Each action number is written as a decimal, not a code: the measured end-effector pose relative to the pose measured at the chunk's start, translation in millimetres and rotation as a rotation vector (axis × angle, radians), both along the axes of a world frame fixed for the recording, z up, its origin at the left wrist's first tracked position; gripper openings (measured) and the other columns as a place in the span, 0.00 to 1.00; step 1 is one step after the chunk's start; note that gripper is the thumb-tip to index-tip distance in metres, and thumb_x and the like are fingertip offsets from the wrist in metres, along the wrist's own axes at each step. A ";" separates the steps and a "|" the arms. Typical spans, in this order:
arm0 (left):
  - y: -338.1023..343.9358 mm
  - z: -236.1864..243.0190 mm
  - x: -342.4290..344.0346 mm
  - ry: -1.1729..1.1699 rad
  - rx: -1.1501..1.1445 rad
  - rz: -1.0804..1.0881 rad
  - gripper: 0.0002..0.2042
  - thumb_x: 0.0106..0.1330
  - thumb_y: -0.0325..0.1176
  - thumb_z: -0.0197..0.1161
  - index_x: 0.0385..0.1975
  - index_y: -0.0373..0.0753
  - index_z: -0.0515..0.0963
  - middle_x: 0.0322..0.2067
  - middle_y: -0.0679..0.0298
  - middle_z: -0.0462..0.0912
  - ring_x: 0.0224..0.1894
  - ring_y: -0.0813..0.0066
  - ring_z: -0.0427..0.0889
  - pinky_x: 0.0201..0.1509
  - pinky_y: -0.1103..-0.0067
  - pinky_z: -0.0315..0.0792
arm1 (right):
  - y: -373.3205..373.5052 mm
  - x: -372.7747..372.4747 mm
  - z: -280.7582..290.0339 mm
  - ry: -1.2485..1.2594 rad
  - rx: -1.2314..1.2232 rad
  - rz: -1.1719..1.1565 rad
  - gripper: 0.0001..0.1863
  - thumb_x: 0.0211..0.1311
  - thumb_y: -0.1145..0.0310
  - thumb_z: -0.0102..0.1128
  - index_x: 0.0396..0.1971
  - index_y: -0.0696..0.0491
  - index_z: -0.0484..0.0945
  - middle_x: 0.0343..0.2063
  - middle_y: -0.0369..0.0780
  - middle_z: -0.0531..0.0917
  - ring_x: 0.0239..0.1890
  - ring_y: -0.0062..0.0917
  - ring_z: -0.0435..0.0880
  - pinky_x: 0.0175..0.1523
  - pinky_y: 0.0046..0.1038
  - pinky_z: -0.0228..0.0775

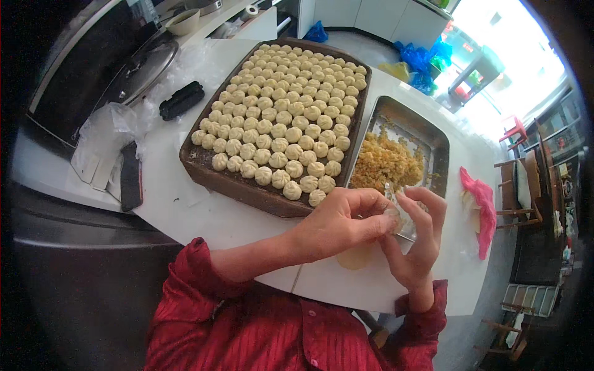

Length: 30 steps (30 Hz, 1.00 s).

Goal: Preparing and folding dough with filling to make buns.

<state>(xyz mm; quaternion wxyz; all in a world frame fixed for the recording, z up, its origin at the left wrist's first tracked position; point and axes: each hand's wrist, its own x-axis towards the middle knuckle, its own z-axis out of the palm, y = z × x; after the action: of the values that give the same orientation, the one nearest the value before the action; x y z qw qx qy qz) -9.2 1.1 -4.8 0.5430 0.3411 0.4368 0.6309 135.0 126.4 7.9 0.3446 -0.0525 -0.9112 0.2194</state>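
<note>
My left hand (340, 224) is curled closed, its thumb and fingers pressed together at a pale dough wrapper (392, 217), mostly hidden by the fingers. My right hand (416, 238) meets it from the other side, fingers bent and thumb against the same dough. Below the hands a flat, round dough wrapper (355, 257) lies on the white table. Just beyond them, a metal tray (438, 148) holds a crumbly orange-yellow filling (387, 157). To its left, rows of small pleated buns (278, 130) cover a large dark board (238, 193).
A pink cloth (479, 210) lies at the table's right edge. On the left are a black oblong object (181, 101), clear plastic bags (114, 127) and a round lid (147, 68). Blue bags (421, 65) rest on the floor beyond; wooden chairs (525, 185) stand at right.
</note>
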 end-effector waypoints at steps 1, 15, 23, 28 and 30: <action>0.1 3.3 2.4 -0.007 -0.013 0.028 0.10 0.68 0.32 0.63 0.44 0.33 0.79 0.37 0.69 0.82 0.40 0.85 0.78 0.46 0.83 0.73 | 0.8 0.8 0.7 -0.004 0.005 -0.012 0.30 0.42 0.76 0.74 0.51 0.53 0.77 0.49 0.48 0.74 0.52 0.41 0.73 0.55 0.40 0.67; 0.2 4.4 5.0 0.073 -0.049 0.011 0.10 0.69 0.35 0.64 0.38 0.33 0.80 0.32 0.71 0.81 0.35 0.89 0.76 0.38 0.85 0.71 | 2.0 0.6 -9.4 0.108 -0.023 0.000 0.22 0.44 0.72 0.74 0.42 0.54 0.77 0.45 0.47 0.76 0.48 0.42 0.74 0.56 0.44 0.67; -2.6 6.2 -1.4 0.110 -0.095 -0.028 0.09 0.70 0.31 0.61 0.45 0.34 0.78 0.37 0.70 0.80 0.41 0.86 0.78 0.46 0.84 0.73 | 5.1 1.2 -1.7 0.062 0.046 0.069 0.26 0.43 0.72 0.73 0.47 0.54 0.77 0.46 0.48 0.76 0.47 0.43 0.75 0.58 0.47 0.65; -0.1 -2.2 8.5 0.142 -0.051 0.038 0.10 0.69 0.36 0.63 0.36 0.34 0.78 0.30 0.73 0.78 0.32 0.90 0.73 0.34 0.86 0.68 | 6.0 1.2 -11.9 0.112 0.063 0.064 0.25 0.42 0.71 0.74 0.45 0.55 0.77 0.44 0.47 0.76 0.46 0.42 0.75 0.57 0.45 0.66; 1.1 -2.5 9.0 0.155 -0.046 0.036 0.10 0.69 0.36 0.63 0.36 0.34 0.78 0.29 0.73 0.78 0.31 0.90 0.73 0.34 0.86 0.68 | 5.0 1.3 -12.8 0.117 0.042 0.052 0.25 0.43 0.72 0.74 0.44 0.56 0.76 0.43 0.47 0.76 0.45 0.42 0.75 0.56 0.44 0.67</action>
<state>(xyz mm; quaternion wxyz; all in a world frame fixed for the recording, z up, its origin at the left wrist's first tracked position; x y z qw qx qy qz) -0.2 2.2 -7.3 0.5039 0.3686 0.4980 0.6019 136.2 131.3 -4.9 0.3924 -0.0086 -0.8950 0.2118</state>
